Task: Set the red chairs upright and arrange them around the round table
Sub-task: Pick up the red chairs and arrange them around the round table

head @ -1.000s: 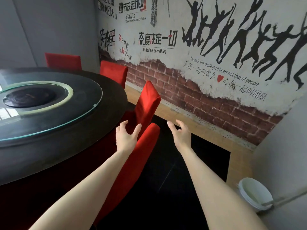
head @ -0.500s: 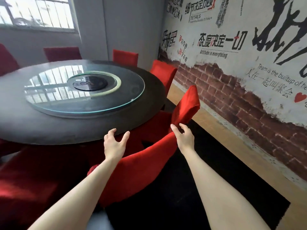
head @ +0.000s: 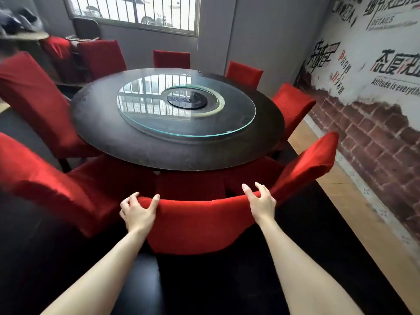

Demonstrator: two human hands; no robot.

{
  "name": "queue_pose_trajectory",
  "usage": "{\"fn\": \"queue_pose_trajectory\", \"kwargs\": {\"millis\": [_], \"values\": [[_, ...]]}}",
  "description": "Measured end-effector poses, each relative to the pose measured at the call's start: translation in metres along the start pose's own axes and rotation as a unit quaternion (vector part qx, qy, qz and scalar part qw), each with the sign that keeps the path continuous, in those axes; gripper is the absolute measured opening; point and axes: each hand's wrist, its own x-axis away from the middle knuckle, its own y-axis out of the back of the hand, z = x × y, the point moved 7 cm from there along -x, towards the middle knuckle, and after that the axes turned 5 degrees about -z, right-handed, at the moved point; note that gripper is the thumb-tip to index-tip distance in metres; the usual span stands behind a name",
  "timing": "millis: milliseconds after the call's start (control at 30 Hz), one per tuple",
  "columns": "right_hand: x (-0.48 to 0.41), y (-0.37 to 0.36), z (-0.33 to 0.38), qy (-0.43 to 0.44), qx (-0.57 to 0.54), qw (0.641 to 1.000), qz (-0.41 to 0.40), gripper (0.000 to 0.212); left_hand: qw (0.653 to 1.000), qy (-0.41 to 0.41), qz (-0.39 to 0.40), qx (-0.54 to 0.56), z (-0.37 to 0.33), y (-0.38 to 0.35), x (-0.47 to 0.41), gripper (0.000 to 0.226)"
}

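A red fabric-covered chair stands right in front of me, its back facing me and its seat tucked under the dark round table. My left hand grips the left end of the backrest's top edge, fingers curled over it. My right hand lies on the right end of the same edge, its fingers over the top. Another red chair leans beside it at the right. A further red chair sits at the left.
Several more red chairs ring the table's far side. A glass turntable lies on the table. The painted brick wall runs along the right, with a wooden floor strip below it. A barred window is at the back.
My view has swung left to face the table. Both hands have come down onto the backrest top of the near chair, which now stands square in front of me.
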Motion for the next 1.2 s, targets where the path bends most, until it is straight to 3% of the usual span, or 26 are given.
{"fn": "queue_pose_trajectory", "kwargs": {"millis": [533, 833, 1200], "values": [[-0.033, -0.016, -0.023, -0.049, 0.028, 0.998, -0.03, 0.054, 0.998, 0.033, -0.048, -0.016, 0.007, -0.002, -0.018, 0.043], [-0.029, -0.013, -0.023, -0.058, 0.059, 0.997, -0.004, 0.043, 0.998, 0.036, -0.043, -0.006, 0.003, -0.002, -0.013, 0.045], [-0.025, -0.013, -0.028, -0.057, 0.073, 0.995, -0.026, 0.038, 0.998, 0.037, -0.053, -0.001, 0.005, 0.0, -0.014, 0.04]]}}
